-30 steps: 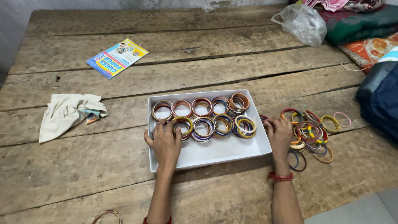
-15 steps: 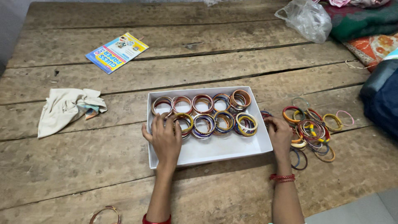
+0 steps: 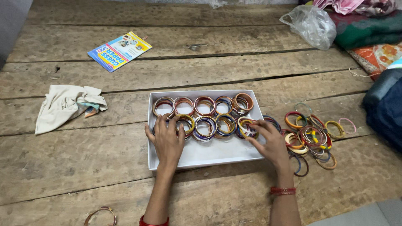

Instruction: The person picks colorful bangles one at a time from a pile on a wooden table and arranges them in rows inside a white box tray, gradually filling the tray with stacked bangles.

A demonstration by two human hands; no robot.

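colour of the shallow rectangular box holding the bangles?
White, plain inside; the shallow rectangular box shows best in the head view.

Bare forearms, no sleeves; red bangles on right wrist (image 3: 282, 191); red bangle on left wrist (image 3: 153, 221).

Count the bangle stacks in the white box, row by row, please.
Back row stacks: 5
Front row stacks: about 5, the end ones partly hidden by the left hand and right hand
Total in the box: about 10

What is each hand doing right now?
Left hand: open, fingers resting on bangle stacks in the shallow white cardboard box.
Right hand: open, fingertips touching the rightmost front stack.
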